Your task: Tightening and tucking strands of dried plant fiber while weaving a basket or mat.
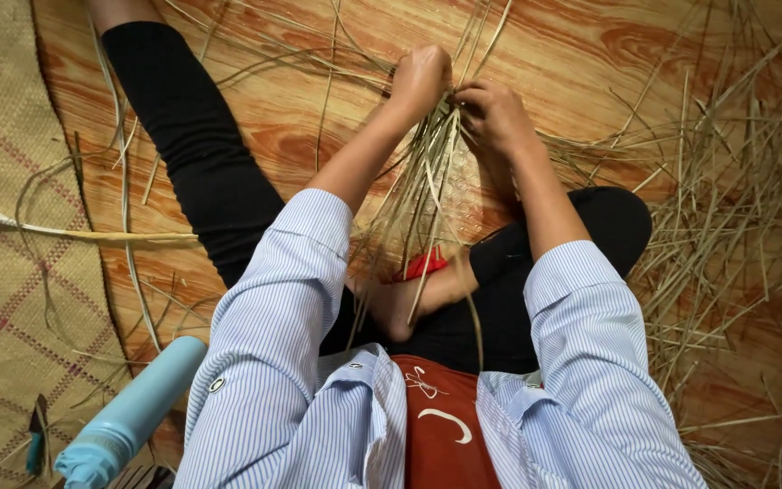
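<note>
- Nearest to me, below both hands, my blue-and-white striped shirt sleeves (282, 326) ran down to my elbows, with a red cloth (441, 426) between them on my lap.
- Left of my left elbow lay a light blue bottle (133, 412), tilted, close by my side.
- Between my forearms, below my hands, my bare foot (409, 303) rested on my folded leg, with a small red thing (423, 264) just above it; I could not tell what it was.
- From there a bundle of pale green straw strands (427, 181) rose to my hands, fanning out toward my foot.
- My left hand (420, 80) was closed in a fist around the upper part of the strands.
- My right hand (492, 113) sat just beside the left, nearly touching it, its fingers curled and pinching the same strands.
- Left of my left hand my other leg in black (187, 136) stretched out over the wooden floor (590, 45).
- Right of my right hand a loose heap of dry straw (735, 208) covered the floor.
- Far to the left of my hands lay a woven mat (2, 299), with a long strand (92, 235) lying across its edge.
</note>
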